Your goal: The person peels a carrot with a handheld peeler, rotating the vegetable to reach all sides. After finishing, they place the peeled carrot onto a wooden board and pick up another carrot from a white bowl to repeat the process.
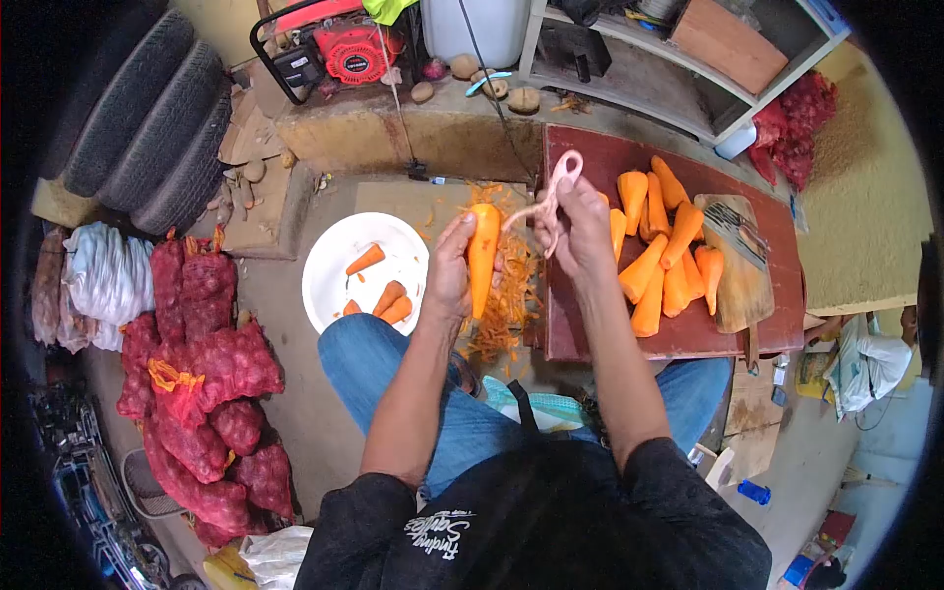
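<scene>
My left hand [452, 270] is wrapped round a large orange carrot [483, 261], held upright with its thick end up. Close to its right side, my right hand [584, 224] grips a pale pink peeler [564, 169], the looped handle showing above my fingers. Orange peelings [513, 305] lie heaped on the floor beneath the carrot. To the left stands a white basin [315, 285] with several carrot pieces [365, 259] inside. A pile of carrots [680, 236] rests on the dark red table [688, 341] at my right, beside a wooden cutting board [733, 303].
Red net sacks [211, 374] of what look like onions fill the left side. Behind them stand several tires [147, 108]. Along the back are a red generator [349, 57], a concrete ledge [354, 138] and a grey shelf [629, 74].
</scene>
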Demonstrator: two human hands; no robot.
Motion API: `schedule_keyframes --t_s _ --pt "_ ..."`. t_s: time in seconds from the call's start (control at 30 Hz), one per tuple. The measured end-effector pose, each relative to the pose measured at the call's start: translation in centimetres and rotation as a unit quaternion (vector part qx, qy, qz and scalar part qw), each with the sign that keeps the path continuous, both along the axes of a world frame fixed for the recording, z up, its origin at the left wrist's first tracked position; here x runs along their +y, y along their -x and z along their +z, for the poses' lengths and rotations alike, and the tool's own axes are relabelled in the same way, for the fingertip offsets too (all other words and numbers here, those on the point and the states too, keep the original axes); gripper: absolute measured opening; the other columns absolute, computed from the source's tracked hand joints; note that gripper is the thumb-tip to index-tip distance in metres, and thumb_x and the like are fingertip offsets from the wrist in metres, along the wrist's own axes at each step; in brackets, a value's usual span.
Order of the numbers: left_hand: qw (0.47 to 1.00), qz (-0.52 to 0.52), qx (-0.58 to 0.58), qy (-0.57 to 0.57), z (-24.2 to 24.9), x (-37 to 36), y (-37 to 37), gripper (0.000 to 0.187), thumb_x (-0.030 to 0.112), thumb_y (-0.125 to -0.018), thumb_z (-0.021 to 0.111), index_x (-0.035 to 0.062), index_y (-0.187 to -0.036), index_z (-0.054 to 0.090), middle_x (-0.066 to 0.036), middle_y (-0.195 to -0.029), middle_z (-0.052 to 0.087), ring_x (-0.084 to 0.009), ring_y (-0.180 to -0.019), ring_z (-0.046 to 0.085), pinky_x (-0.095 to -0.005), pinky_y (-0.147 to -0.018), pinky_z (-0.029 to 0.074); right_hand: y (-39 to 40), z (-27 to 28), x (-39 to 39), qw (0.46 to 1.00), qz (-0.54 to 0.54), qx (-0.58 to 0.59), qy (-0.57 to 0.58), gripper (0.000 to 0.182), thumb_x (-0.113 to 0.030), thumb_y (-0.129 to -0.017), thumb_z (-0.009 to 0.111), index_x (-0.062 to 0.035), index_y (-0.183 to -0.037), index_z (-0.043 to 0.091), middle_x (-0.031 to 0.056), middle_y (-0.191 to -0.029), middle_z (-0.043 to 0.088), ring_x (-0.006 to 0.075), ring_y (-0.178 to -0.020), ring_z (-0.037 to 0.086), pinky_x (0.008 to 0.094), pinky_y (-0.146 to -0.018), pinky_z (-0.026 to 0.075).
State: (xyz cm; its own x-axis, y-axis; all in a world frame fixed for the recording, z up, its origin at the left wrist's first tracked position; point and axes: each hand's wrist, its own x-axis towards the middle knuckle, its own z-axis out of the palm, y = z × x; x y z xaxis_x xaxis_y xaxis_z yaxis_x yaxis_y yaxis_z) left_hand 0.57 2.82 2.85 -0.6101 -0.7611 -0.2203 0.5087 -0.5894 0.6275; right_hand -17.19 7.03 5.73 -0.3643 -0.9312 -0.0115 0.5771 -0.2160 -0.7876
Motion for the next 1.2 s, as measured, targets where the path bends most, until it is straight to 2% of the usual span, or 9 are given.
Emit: schedule_keyframes --t_s 0.27,0.43,0.5,0.67,0.77,0.9,1.03,1.13,1.2 --pt "0.998 0.009 0.023 -0.056 -2.1 -0.7 0.0 0.032 0.042 -0.102 0.049 0.0109 -0.107 0.054 -0.005 -0.08 0.057 -0.0163 -0.057 0.058 -0.0299 -0.042 0.045 -3.9 -0.4 0.8 0.997 0.079 0.016 -0.001 0.011 -0.018 -0.101 0.057 -0.0074 -0.101 0.054 0.0035 -0.079 0.06 0.0113 -0.055 0.056 0.027 -0.048 0.048" --pt "0.998 -0.01 0.028 -0.054 -0.3 0.0 -0.5 0.039 0.047 -0.101 0.048 0.0094 -0.1 0.058 -0.008 -0.075 0.057 -0.0206 -0.06 0.058 -0.0314 -0.045 0.046 0.3 -2.3 -4.1 0.995 -0.08 0.028 0.045 0.014 -0.015 -0.102 0.052 -0.0054 -0.093 0.05 0.0062 -0.072 0.057 0.0144 -0.053 0.055 0.0285 -0.046 0.046" --pt "0.998 0.001 0.014 -0.056 -0.8 -0.2 -0.4 0.037 0.046 -0.101 0.049 0.0099 -0.101 0.058 -0.008 -0.076 0.057 -0.0206 -0.059 0.058 -0.0314 -0.045 0.046 1.6 -1.6 -4.8 0.994 -0.09 0.006 0.058 0.014 -0.014 -0.102 0.052 -0.005 -0.092 0.049 0.0069 -0.072 0.057 0.0151 -0.052 0.054 0.0288 -0.044 0.046" --pt "0.997 0.034 0.01 -0.065 -2.1 -1.2 -0.2 0.04 0.047 -0.101 0.048 0.0084 -0.101 0.06 -0.011 -0.082 0.063 -0.0204 -0.064 0.063 -0.0331 -0.049 0.05 -1.7 -0.6 -0.3 0.999 0.035 0.034 -0.016 0.017 -0.018 -0.098 0.061 -0.0027 -0.101 0.054 0.0053 -0.077 0.061 0.0142 -0.06 0.061 0.0273 -0.047 0.049" --pt "0.996 -0.023 0.029 -0.078 -0.4 -0.4 -0.1 0.04 0.046 -0.102 0.048 0.0074 -0.103 0.06 -0.01 -0.083 0.067 -0.0205 -0.065 0.064 -0.0345 -0.055 0.055 -3.9 -1.7 2.6 0.989 0.144 0.026 -0.018 0.026 -0.02 -0.095 0.067 -0.0009 -0.108 0.057 0.0039 -0.081 0.064 0.0125 -0.065 0.064 0.0243 -0.05 0.051" --pt "0.991 -0.026 0.071 -0.108 -1.6 -0.6 -0.7 0.042 0.045 -0.101 0.048 0.0053 -0.102 0.062 -0.011 -0.081 0.065 -0.02 -0.066 0.064 -0.0334 -0.058 0.056 -3.1 -2.4 0.8 0.994 0.108 0.008 0.003 0.024 -0.023 -0.095 0.067 -0.0024 -0.1 0.057 0.0048 -0.08 0.064 0.0122 -0.063 0.063 0.0266 -0.049 0.051" --pt "0.996 0.003 0.032 -0.082 -1.5 -0.6 -0.1 0.043 0.045 -0.101 0.048 0.0046 -0.102 0.062 -0.011 -0.08 0.063 -0.0206 -0.064 0.061 -0.033 -0.053 0.053 -0.1 -2.7 -4.4 0.995 0.064 -0.011 0.069 0.016 -0.019 -0.101 0.056 -0.0038 -0.097 0.054 0.0066 -0.077 0.06 0.0145 -0.06 0.059 0.0276 -0.056 0.05" --pt "0.995 -0.031 0.031 -0.089 -1.3 0.0 -0.2 0.043 0.045 -0.102 0.048 0.0042 -0.104 0.061 -0.011 -0.08 0.062 -0.0222 -0.065 0.06 -0.0336 -0.051 0.05 1.7 -2.9 -6.8 0.999 -0.034 -0.014 0.02 0.013 -0.016 -0.103 0.052 -0.0048 -0.097 0.052 0.0062 -0.074 0.059 0.0154 -0.057 0.057 0.0282 -0.052 0.049" --pt "0.996 -0.012 0.029 -0.087 -1.9 -0.5 -0.1 0.04 0.045 -0.102 0.048 0.0065 -0.104 0.06 -0.009 -0.08 0.062 -0.0207 -0.066 0.061 -0.0328 -0.053 0.051 1.6 -2.6 -4.9 1.0 -0.014 0.015 0.007 0.014 -0.019 -0.103 0.052 -0.0054 -0.098 0.051 0.0062 -0.076 0.058 0.0154 -0.056 0.056 0.0288 -0.049 0.049"
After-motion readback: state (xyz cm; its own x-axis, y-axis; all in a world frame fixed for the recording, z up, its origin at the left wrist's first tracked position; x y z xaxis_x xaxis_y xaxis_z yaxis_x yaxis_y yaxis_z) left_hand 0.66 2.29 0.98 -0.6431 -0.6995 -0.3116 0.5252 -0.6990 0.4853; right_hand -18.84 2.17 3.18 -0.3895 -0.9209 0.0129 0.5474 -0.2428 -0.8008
